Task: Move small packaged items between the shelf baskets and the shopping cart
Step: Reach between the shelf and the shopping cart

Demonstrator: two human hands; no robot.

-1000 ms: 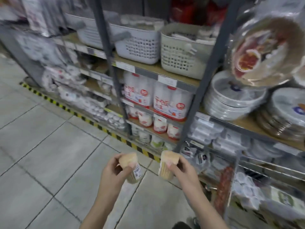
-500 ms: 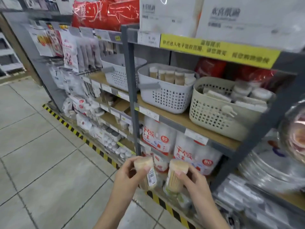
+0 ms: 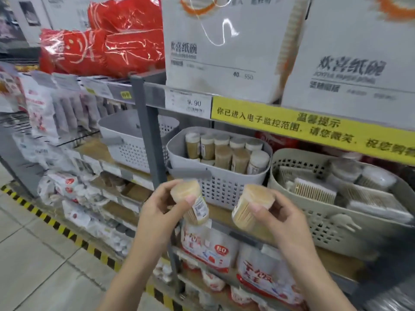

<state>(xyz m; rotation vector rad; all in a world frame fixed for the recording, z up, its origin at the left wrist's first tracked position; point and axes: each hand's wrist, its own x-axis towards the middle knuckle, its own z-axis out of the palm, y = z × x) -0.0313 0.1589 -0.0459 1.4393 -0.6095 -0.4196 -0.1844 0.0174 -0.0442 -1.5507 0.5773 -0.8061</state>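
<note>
My left hand (image 3: pixel 160 209) grips a clear toothpick tub with a barcode label (image 3: pixel 190 202), tilted, in front of the shelf. My right hand (image 3: pixel 283 217) grips a second toothpick tub (image 3: pixel 252 205) beside it. Just behind and above both stands a grey slotted basket (image 3: pixel 215 180) on the shelf, holding several upright toothpick tubs (image 3: pixel 226 153). The shopping cart is out of view.
A beige basket (image 3: pixel 323 223) of flat toothpick packs stands to the right, another grey basket (image 3: pixel 132 144) to the left. A grey shelf post (image 3: pixel 152 140) rises between the grey baskets. Cup sleeves (image 3: pixel 235 254) fill the shelf below. Large boxes (image 3: pixel 224 48) sit above. Tiled floor lies left.
Both hands have risen with their tubs toward the grey basket, and my view has lifted and closed in on the shelf.
</note>
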